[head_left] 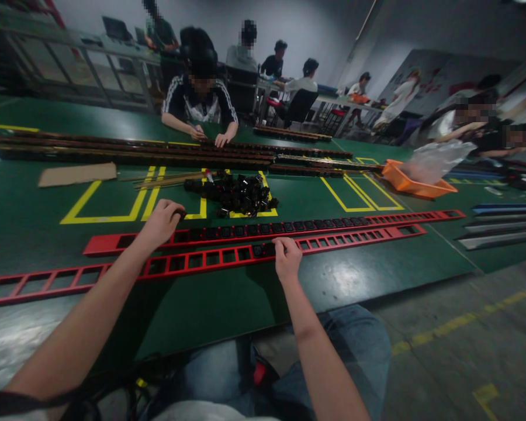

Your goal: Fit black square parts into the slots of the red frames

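Note:
Two long red slotted frames lie side by side on a green table. The rear red frame (414, 218) carries a row of black sockets (267, 228) in its slots. In the nearer red frame (79, 279) a black socket (257, 251) sits near the middle. My right hand (288, 257) has its fingers closed on a black piece (269, 249) beside that socket, at the frame. Above the left part of the frames, my left hand (162, 221) is closed on a small dark piece (180, 214). A heap of black parts (245, 196) lies behind the frames.
Cardboard (78, 174) and thin rods (170, 180) lie at the back left. Long dark strips (127, 151) cross the table, where a person (199, 105) works opposite. An orange bin (414, 181) with a plastic bag and metal bars (504, 225) are at the right.

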A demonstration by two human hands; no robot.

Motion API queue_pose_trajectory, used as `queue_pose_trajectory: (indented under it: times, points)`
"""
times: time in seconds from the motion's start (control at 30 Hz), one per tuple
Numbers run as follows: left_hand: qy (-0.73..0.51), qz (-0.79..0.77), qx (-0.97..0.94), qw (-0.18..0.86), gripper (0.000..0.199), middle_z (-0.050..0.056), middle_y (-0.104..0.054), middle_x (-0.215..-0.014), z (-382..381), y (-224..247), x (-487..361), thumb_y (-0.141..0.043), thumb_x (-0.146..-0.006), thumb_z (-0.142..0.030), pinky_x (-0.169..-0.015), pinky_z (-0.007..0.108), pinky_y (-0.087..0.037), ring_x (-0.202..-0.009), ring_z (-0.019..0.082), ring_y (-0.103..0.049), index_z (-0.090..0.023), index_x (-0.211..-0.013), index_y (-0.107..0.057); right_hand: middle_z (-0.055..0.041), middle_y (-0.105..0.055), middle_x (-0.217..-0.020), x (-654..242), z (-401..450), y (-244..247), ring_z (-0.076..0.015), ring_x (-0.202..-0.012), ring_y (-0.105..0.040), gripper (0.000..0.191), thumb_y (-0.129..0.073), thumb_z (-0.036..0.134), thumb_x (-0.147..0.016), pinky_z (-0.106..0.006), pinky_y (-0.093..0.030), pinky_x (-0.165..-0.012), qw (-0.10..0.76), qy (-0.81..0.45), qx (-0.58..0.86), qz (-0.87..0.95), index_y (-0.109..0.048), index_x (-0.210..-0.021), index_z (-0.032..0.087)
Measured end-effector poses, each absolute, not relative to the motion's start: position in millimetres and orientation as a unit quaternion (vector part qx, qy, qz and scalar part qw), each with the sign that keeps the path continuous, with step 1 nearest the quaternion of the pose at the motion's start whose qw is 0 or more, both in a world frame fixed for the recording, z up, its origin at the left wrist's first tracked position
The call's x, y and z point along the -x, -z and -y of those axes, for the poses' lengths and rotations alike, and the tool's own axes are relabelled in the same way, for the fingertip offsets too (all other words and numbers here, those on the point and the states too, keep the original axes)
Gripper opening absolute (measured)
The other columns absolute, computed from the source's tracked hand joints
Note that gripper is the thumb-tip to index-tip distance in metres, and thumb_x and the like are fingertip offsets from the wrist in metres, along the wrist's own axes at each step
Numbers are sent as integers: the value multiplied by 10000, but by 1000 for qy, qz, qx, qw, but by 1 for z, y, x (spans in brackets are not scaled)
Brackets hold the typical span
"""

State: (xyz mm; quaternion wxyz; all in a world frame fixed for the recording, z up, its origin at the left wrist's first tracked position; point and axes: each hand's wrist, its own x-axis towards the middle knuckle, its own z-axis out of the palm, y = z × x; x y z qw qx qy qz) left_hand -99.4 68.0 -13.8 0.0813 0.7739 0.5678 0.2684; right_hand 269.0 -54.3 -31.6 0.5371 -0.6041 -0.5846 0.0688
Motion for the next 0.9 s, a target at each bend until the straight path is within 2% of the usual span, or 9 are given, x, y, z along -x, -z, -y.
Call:
queue_pose_trajectory:
  times: [0.17,0.33,0.4,0.63,0.8,0.9]
  points:
    - [-301,-546,-771,129,307,110,-579,-1119,-53,17,105,-362,-924,-292,-1080,436,-460,-1125,255,-575,-196,-1009,-640,-54,-731,-809,-269,55,32,-204,-799,-652,259,-495,258,-916,-336,-499,-783,539,-69,603,584,-708,-779,202]
    - [-276,-540,-783,138,276,98,-593,-1052,-47,11,97,-580,-817,-400,-965,430,-514,-1007,258,-598,-188,-993,-595,-54,-729,-806,-270,54,33,-201,-796,-650,257,-506,260,-919,-326,-489,-767,545,-69,601,581,-713,-782,194]
    - [-272,-558,-774,127,280,100,-595,-1040,-46,9,94,-608,-796,-401,-933,426,-522,-982,261,-602,-189,-977,-575,-55,-730,-808,-270,54,33,-202,-795,-651,252,-511,257,-915,-325,-487,-766,546,-69,600,581,-716,-784,194]
    - [-248,-580,-756,175,431,108,-652,-1087,-40,5,90,-571,-821,-384,-922,443,-527,-1000,278,-651,-185,-1196,-500,-54,-728,-807,-269,55,32,-198,-787,-652,261,-501,241,-919,-320,-484,-760,543,-69,602,581,-720,-785,191]
    - [-224,-521,-807,161,334,126,-643,-1124,-39,5,89,-524,-805,-362,-962,432,-513,-1062,288,-626,-175,-1079,-566,-54,-730,-814,-269,56,32,-200,-804,-659,253,-504,232,-913,-320,-485,-773,543,-71,603,580,-721,-788,193]
    - [-207,-519,-817,143,339,125,-647,-1098,-38,3,90,-512,-798,-351,-963,436,-512,-1063,295,-613,-175,-1077,-588,-51,-732,-823,-270,56,32,-200,-815,-664,245,-509,232,-909,-322,-489,-789,540,-73,607,579,-722,-792,201]
